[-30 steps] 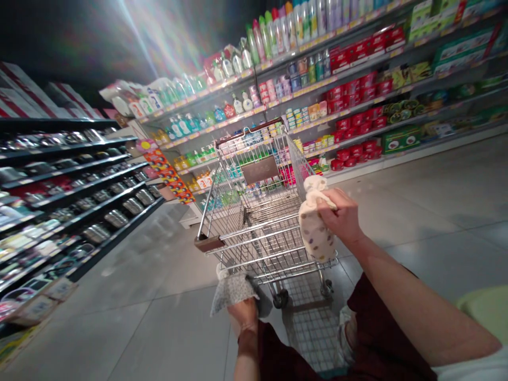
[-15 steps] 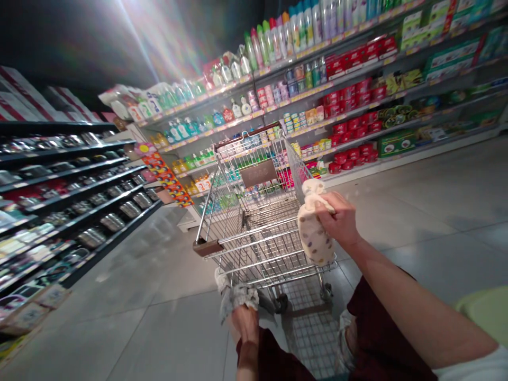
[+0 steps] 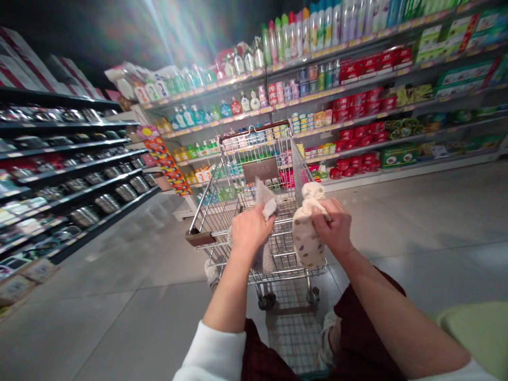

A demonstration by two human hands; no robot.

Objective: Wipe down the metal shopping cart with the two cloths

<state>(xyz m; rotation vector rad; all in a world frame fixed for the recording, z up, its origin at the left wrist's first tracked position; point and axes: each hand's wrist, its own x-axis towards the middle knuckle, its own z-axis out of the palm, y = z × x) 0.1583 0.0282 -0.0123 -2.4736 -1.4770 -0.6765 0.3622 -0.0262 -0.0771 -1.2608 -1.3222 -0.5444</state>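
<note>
Closed around the gathered neck of a cream cloth piece with dark spots (image 3: 308,241), my right hand (image 3: 335,222) holds it in front of the cart's right side. The cloth hangs down like a small bag or sleeve. My left hand (image 3: 250,230) is closed on a grey fuzzy cloth (image 3: 265,259); a pale end sticks up past the fingers and the rest drops below. Both hands are raised over the near end of a wire shopping cart (image 3: 278,241). Whether either cloth touches the cart I cannot tell.
Shelves of bottles, spray cans and red boxes (image 3: 351,137) run behind the cart. Shelves with metal pots (image 3: 83,214) stand at left. My knees in dark red cloth (image 3: 367,317) are below, and a pale green rounded thing (image 3: 476,336) is at lower right.
My left hand has risen from low beside the cart to its near end, bringing the grey fuzzy cloth up. My right hand still holds the spotted cloth. The view has shifted slightly.
</note>
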